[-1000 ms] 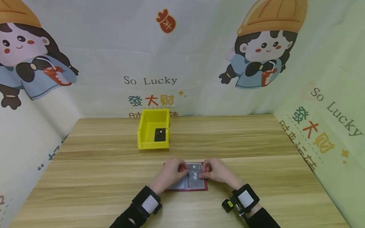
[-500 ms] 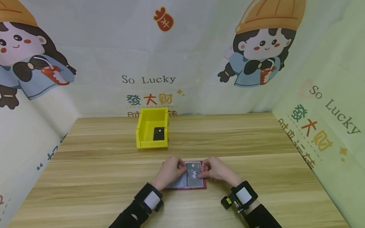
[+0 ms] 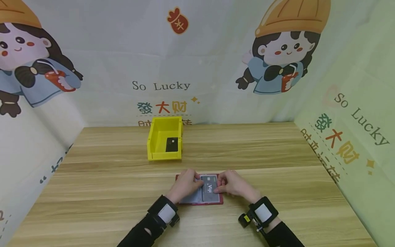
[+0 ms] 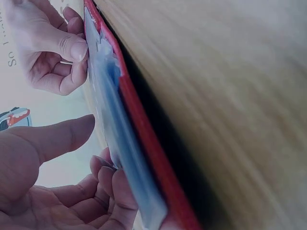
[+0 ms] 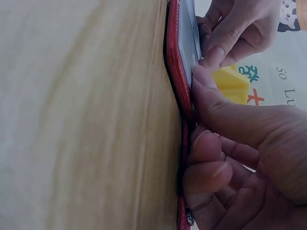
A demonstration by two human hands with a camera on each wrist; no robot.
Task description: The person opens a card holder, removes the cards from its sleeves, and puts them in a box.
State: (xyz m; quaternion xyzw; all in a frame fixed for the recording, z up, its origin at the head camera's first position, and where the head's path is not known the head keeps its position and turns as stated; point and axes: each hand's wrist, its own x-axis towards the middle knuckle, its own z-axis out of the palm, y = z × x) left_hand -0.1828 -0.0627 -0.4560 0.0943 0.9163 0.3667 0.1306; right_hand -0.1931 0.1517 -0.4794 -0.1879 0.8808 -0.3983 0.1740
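Note:
A red card holder (image 3: 202,204) lies spread open on the table, with clear plastic sleeves (image 3: 192,199) inside. On its right side is a grey card (image 3: 210,196) marked "Vip". My left hand (image 3: 183,186) holds the holder's sleeves near the card's left edge; in the left wrist view its curled fingers (image 4: 117,189) touch the sleeves while the thumb stands apart from them. At the right edge, my right hand (image 3: 233,186) grips the holder, thumb (image 5: 206,79) over the card side and fingers curled at the red cover. The left palm hides part of the holder.
A yellow bin (image 3: 164,156) stands behind the holder, near the back wall, with a black card (image 3: 171,144) inside. The wooden table (image 3: 262,147) is bordered by a printed cloth backdrop (image 3: 216,68) at the back and both sides.
The left wrist has shifted slightly right and its thumb sits a little further over the card. The right hand keeps its place on the holder. The view has tilted slightly.

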